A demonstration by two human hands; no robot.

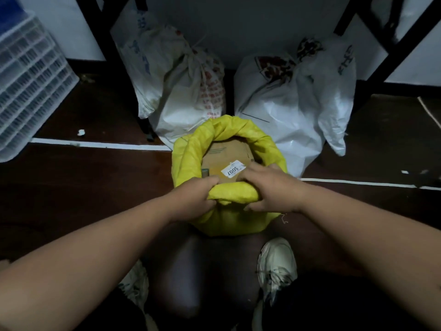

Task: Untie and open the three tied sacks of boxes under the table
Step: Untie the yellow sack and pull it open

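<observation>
A yellow sack (pixel 229 220) stands open on the dark floor in front of me, its rim rolled down. Inside lies a cardboard box (pixel 224 155) with a white label. My left hand (pixel 198 197) and my right hand (pixel 269 189) both grip the near rolled rim of the yellow sack. Behind it, under the table, a white sack with red print (pixel 188 91) stands at the left, its neck tied with string. To the right, a second white sack (pixel 291 99) is knotted at its top.
Black table legs (pixel 112 51) frame the sacks on both sides. A stack of clear plastic trays (pixel 28 87) stands at the left. White floor lines (pixel 95 144) cross the floor. My shoes (pixel 276 266) are just below the yellow sack.
</observation>
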